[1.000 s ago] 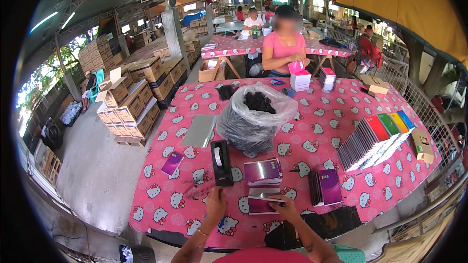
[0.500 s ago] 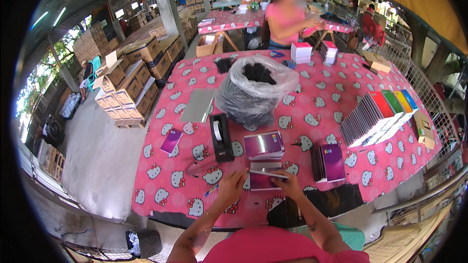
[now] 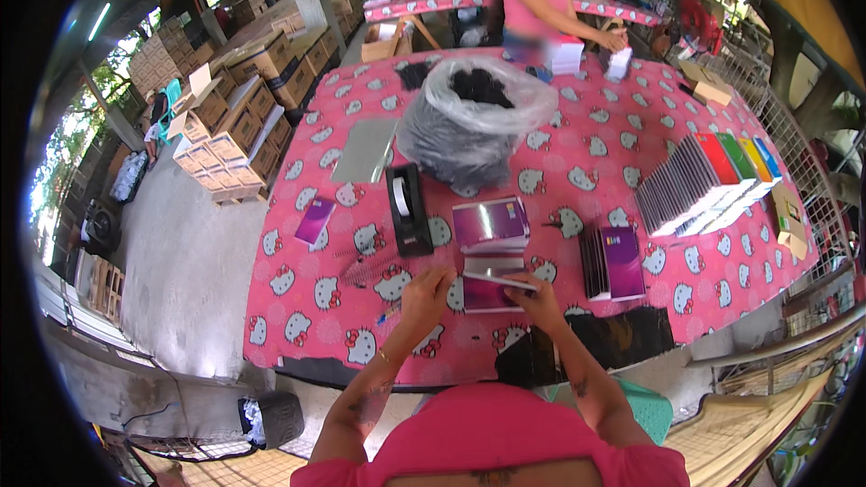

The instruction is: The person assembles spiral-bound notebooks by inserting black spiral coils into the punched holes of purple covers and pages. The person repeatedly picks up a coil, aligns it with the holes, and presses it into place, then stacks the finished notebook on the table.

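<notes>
My right hand (image 3: 539, 299) grips a thin notebook (image 3: 494, 276) by its right end, holding it tilted above a purple-covered notebook pile (image 3: 487, 299). Close to its left end is my left hand (image 3: 431, 289), its fingers pinched together; what they hold, if anything, is too small to make out. Just beyond lies another stack of purple notebooks (image 3: 490, 224). Loose wire-like spiral coils (image 3: 368, 268) and a pen (image 3: 390, 311) lie beside my left hand. A black tape dispenser (image 3: 409, 216) stands farther left, past the hand.
A clear plastic bag (image 3: 465, 140) of black coils stands mid-table. Purple notebooks (image 3: 618, 261) and a long colourful row of notebooks (image 3: 704, 185) stand at right. A single purple booklet (image 3: 315, 220) and a grey sheet (image 3: 364, 151) lie left. Across the table, a person (image 3: 546, 0) handles white stacks.
My view has tipped downward, so the table sits higher in it. My hands keep nearly the same pose around the notebook. The person opposite has reached to the right-hand white stack.
</notes>
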`<state>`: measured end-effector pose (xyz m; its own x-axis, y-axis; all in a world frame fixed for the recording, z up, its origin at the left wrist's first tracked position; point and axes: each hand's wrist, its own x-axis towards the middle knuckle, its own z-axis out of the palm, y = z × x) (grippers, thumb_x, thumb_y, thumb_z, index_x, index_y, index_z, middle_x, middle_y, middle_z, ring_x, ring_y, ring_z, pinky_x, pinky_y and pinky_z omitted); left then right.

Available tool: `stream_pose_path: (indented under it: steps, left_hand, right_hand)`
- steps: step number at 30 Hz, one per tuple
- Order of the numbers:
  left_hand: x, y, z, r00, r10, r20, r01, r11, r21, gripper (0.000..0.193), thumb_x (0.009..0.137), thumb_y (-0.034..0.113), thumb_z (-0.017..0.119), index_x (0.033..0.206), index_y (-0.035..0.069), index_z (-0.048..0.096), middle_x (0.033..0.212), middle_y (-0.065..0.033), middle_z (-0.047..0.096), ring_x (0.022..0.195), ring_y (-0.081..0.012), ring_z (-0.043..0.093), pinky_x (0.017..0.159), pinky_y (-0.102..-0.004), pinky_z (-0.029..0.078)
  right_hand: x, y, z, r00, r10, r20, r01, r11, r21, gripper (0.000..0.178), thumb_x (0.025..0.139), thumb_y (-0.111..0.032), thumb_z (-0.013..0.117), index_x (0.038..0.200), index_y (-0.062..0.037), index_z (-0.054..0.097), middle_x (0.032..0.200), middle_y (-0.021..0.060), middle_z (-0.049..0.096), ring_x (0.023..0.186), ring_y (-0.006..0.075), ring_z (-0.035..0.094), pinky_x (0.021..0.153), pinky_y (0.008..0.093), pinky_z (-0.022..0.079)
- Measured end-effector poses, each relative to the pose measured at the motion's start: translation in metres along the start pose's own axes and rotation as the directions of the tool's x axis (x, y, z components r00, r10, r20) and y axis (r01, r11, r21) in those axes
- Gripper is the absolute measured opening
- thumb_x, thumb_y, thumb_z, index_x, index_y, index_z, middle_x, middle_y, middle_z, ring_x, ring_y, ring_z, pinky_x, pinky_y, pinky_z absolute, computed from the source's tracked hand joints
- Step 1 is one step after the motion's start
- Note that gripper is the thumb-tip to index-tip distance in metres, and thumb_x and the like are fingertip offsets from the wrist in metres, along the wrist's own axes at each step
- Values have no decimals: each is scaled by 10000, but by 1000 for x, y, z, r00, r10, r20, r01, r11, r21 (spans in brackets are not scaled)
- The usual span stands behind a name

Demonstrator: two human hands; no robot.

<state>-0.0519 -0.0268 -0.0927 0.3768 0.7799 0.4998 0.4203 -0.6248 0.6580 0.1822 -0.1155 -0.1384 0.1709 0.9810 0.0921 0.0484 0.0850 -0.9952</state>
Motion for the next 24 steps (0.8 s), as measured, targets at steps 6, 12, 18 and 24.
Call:
stream_pose_path:
  steps: [6,12,18,24]
  left_hand:
    - [28,-2,-17,950,220,221,-234,972,38,179,935,190,672,1084,93,685,912,-87,647,781,-301,630,660,-382,501]
    - [31,-12,-11,883,86,461,-109,994,24,323,951,361,624,1179,133,634,1058,-84,634,933,-294,612,855,-469,451]
    - [17,22,7,927,231,296,-361,768,529,711,931,544,567,1428,47,460,1461,-168,442,1300,-343,462,1020,-614,353]
    - [-8,28,17,934,146,326,-326,721,612,792,941,564,527,1482,0,398,1565,-206,336,1465,-348,308,1105,-682,231]
  right_hand:
    - [-1,9,-3,999,-47,19,48,998,-32,264,919,-36,704,1182,-31,711,1006,-4,708,897,56,588,805,214,477]
    - [-1,-3,-1,1000,7,26,-7,1000,-4,269,921,-30,696,1189,-38,710,1049,8,707,920,67,594,811,224,479]
    - [-6,-13,11,996,48,-81,-41,996,77,285,912,-42,714,1195,-16,699,1008,8,701,884,53,587,790,222,481]
    - [-7,-31,16,988,25,-151,-11,995,97,273,879,-23,721,1152,-24,700,907,-27,656,800,56,575,718,227,478]
